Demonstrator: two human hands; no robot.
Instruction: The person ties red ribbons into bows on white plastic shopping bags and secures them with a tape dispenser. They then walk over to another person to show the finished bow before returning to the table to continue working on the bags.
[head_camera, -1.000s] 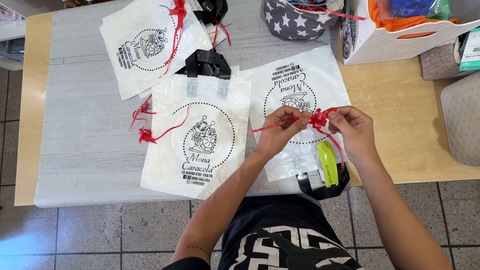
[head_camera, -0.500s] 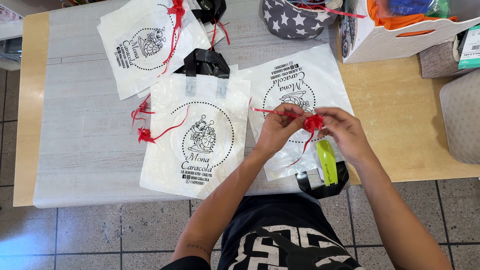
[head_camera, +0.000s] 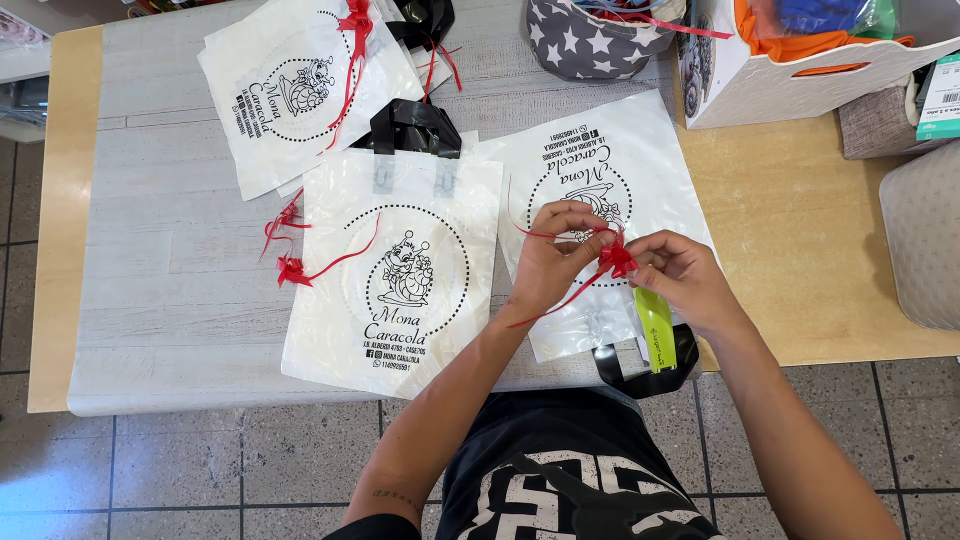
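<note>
Both my hands meet over a white printed plastic bag (head_camera: 640, 150) lying upside-down to me near the table's front edge. My left hand (head_camera: 552, 262) and my right hand (head_camera: 678, 280) pinch a small red ribbon bow (head_camera: 617, 258) between their fingertips; its thin red tails trail left and down across the bag. A yellow-green tag (head_camera: 655, 328) and the bag's black handle (head_camera: 640, 372) hang off the table edge just under my right hand.
A second white bag (head_camera: 400, 270) lies left of my hands with a red bow (head_camera: 292, 268) beside it, a third white bag (head_camera: 300, 85) sits farther back. A star-patterned fabric basket (head_camera: 590, 40) and a white box (head_camera: 790, 75) stand at the back right.
My hands have shifted slightly down and left with the red bow, and the fingers have re-pinched it. The bags have not moved.
</note>
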